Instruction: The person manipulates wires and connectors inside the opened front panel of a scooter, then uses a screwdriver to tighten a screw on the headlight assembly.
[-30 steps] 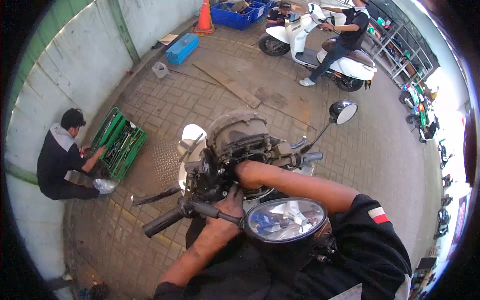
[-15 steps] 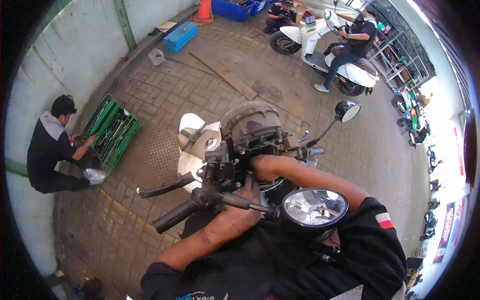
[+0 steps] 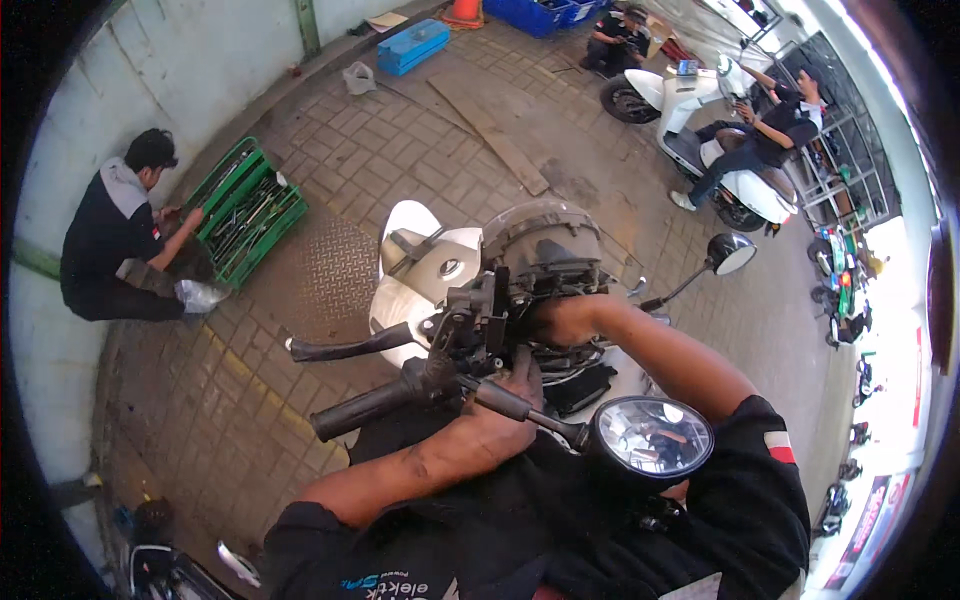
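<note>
Near: round mirror (image 3: 655,435) stands before person's black shirt (image 3: 590,520). Left hand (image 3: 515,397) and right hand (image 3: 570,320) reach into scooter handlebar assembly (image 3: 465,320), just behind dark rounded housing (image 3: 545,240); fingertips hidden, cannot tell opening or grip. Two-sided reach perhaps because space is narrow. Farther: green toolbox (image 3: 272,245) open, likely for co-worker's (image 3: 118,230) convenience.

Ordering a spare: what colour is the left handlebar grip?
The left grip is black, clearest in the head view.
</note>
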Action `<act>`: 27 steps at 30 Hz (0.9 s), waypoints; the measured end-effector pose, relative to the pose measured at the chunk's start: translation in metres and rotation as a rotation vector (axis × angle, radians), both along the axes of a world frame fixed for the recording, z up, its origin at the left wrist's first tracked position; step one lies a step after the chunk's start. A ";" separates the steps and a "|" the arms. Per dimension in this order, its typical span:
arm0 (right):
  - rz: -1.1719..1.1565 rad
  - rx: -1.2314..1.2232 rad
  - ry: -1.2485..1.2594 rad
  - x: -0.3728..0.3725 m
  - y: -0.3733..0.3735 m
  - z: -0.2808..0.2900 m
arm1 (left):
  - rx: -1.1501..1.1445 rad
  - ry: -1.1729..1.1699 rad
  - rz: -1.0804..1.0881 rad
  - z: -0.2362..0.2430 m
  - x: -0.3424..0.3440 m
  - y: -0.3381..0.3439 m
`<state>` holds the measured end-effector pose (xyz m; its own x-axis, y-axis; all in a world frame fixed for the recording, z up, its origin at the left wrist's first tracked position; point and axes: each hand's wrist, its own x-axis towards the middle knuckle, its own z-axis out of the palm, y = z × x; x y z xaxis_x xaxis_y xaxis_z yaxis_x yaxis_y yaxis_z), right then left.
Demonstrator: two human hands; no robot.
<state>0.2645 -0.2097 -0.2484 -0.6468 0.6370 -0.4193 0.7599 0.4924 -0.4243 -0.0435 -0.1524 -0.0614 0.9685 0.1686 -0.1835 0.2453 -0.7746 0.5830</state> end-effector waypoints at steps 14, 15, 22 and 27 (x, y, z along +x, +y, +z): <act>-0.452 -0.222 0.132 -0.067 0.031 0.093 | 0.007 -0.060 0.021 0.001 -0.001 0.002; -0.420 -0.238 0.129 -0.074 0.036 0.100 | 0.013 0.000 0.057 0.002 0.000 0.001; -0.491 -0.115 0.055 -0.087 0.035 0.118 | 0.137 0.044 0.096 0.003 0.015 -0.007; -0.131 -0.128 0.042 -0.063 0.046 0.095 | 0.193 0.203 0.077 0.004 0.024 -0.007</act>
<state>0.2011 -0.1639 -0.1530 -0.5805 0.6602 -0.4766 0.7943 0.3305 -0.5097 -0.0191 -0.1595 -0.0571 0.8982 0.2909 -0.3296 0.4044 -0.8408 0.3598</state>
